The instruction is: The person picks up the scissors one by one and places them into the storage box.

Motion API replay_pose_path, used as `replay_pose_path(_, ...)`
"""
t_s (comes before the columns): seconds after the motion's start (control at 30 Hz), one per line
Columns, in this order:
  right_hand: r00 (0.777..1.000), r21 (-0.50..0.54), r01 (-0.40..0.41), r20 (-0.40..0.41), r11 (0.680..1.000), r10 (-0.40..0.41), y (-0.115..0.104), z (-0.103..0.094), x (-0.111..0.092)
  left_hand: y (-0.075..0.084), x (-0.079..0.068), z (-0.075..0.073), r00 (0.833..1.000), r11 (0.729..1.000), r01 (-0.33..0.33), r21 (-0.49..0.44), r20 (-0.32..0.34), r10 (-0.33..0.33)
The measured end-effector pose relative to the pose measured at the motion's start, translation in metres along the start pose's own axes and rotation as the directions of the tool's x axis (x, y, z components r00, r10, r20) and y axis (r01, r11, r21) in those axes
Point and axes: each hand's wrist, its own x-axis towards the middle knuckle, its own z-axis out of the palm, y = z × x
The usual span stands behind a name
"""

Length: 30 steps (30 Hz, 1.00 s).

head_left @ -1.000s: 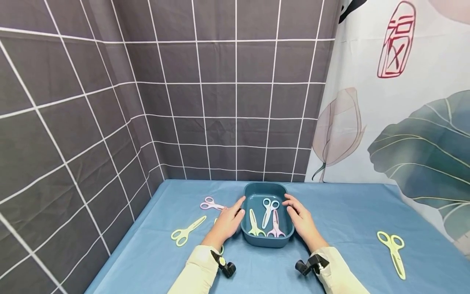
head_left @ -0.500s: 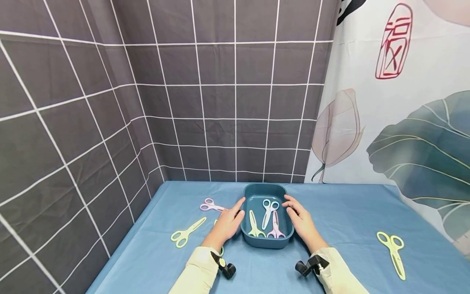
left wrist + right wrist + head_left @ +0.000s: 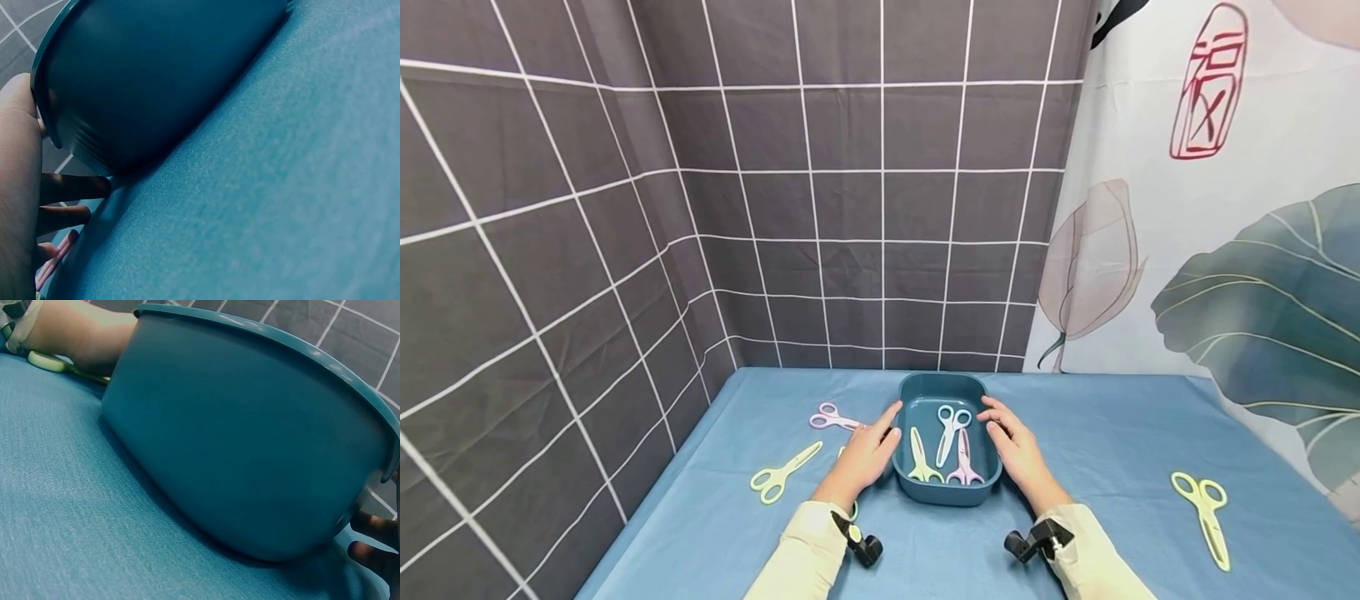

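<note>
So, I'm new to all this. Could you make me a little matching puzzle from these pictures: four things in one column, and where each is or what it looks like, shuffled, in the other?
Things:
1. Box
2. Whitish scissors
3. Left hand
4. Tablecloth

Places and looks:
A. beside the box's left wall
B. spread beneath the box
C. dark teal with rounded corners
D. inside the box, handles toward its far end

Pairs: 1-C, 2-D, 3-A, 4-B

The cream-sleeved left arm (image 3: pixel 800 550) and cream-sleeved right arm (image 3: pixel 1096 554) reach forward, slanting inward, the bare left grip (image 3: pixel 865 454) and bare right grip (image 3: pixel 1019 450) facing each other, fingers loosely extended, thumbs apart from them.
</note>
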Motion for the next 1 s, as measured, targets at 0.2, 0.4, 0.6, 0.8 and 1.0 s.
replay_pose_path(0.2, 1.0, 0.0, 0.029, 0.0, 1.0, -0.029, 0.005, -0.001, 0.003, 0.001, 0.001, -0.002, 1.0, 1.0, 0.008, -0.003, 0.001, -0.008)
replay_pose_path(0.4, 1.0, -0.022, 0.024, 0.003, 0.999, -0.024, 0.008, 0.0, 0.002, 0.002, 0.0, -0.002, 1.0, 1.0, 0.023, -0.012, 0.008, -0.023)
replay_pose_path(0.6, 1.0, -0.025, -0.007, 0.011, 1.0, 0.007, 0.012, 0.0, -0.002, 0.0, -0.002, 0.002, 0.999, 0.999, 0.04, -0.011, 0.01, -0.04)
replay_pose_path(0.8, 1.0, -0.027, -0.026, 0.014, 0.999, 0.027, 0.012, 0.001, -0.006, -0.001, -0.006, 0.004, 0.999, 0.999, 0.049, -0.02, 0.012, -0.048)
replay_pose_path(1.0, 1.0, -0.041, -0.008, 0.001, 0.999, 0.008, 0.01, 0.001, 0.0, 0.0, -0.002, 0.0, 0.999, 0.999, 0.039, -0.012, -0.004, -0.039)
